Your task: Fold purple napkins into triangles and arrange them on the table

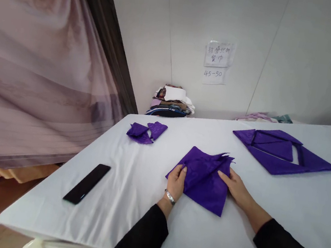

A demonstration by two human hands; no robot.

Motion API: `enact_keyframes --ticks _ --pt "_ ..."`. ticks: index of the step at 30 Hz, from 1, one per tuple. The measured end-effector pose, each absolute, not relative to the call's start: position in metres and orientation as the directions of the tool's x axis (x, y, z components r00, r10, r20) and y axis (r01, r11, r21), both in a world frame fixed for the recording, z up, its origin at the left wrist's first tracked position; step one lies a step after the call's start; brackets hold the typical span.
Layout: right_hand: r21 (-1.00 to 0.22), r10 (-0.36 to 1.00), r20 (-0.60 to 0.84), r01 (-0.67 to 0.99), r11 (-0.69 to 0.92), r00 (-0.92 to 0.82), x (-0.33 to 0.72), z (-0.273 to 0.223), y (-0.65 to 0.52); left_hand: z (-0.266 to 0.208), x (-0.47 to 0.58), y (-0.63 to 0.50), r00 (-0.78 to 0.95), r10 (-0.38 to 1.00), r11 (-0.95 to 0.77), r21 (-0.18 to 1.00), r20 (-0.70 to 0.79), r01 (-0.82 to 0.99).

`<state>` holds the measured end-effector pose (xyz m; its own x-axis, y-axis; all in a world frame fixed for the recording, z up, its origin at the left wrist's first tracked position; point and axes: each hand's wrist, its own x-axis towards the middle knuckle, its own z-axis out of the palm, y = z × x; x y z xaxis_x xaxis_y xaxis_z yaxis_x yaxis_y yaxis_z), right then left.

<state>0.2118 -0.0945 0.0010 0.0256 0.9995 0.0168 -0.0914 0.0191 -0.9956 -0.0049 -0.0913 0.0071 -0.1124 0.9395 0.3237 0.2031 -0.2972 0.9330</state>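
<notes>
A purple cloth napkin (pixel 205 190), folded in layers, is held between my two hands above the white-covered table. My left hand (pixel 177 180) pinches its left edge, with the thumb on top; a silver bracelet is on that wrist. On the right side, my right hand (pixel 235 186) grips the napkin with its thumb on top and its fingers partly hidden beneath. Several loose layered corners stick up at the napkin's upper right. A diagonal crease runs across its middle.
Folded purple napkins (pixel 274 162) lie at the right, and a smaller purple folded piece (pixel 141 133) at the back left. A black phone (pixel 87 183) rests on the white tablecloth (pixel 117 199). Stacked clothes (pixel 171 102) stand behind the table; a pink curtain (pixel 38 59) hangs left.
</notes>
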Motion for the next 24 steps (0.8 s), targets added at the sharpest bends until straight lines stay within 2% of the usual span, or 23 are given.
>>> enact_keyframes --ticks 5,9,12,17,20,24 --pt "-0.992 0.989 -0.089 -0.103 -0.076 0.122 0.22 -0.017 -0.086 0.012 -0.045 -0.066 -0.366 0.878 -0.241 0.945 0.309 0.221" --pt "-0.979 0.973 -0.086 -0.197 -0.043 0.213 0.224 -0.014 -0.085 0.006 -0.096 -0.047 -0.6 0.761 -0.113 0.962 0.245 0.249" --pt "-0.969 0.96 -0.095 -0.247 -0.028 0.264 0.227 -0.01 -0.085 -0.002 -0.123 -0.041 -0.704 0.683 0.006 0.962 0.196 0.273" --pt "-0.969 0.941 -0.063 -0.245 0.022 0.331 0.241 -0.007 -0.082 -0.007 -0.139 -0.039 -0.76 0.623 0.133 0.932 0.186 0.337" --pt "-0.974 0.932 -0.015 -0.216 0.068 0.363 0.253 -0.006 -0.078 -0.004 -0.139 -0.043 -0.746 0.64 0.201 0.897 0.184 0.394" --pt "-0.988 0.913 -0.108 -0.144 -0.055 0.393 0.267 -0.008 -0.074 0.004 -0.139 -0.052 -0.696 0.695 0.3 0.808 0.179 0.507"
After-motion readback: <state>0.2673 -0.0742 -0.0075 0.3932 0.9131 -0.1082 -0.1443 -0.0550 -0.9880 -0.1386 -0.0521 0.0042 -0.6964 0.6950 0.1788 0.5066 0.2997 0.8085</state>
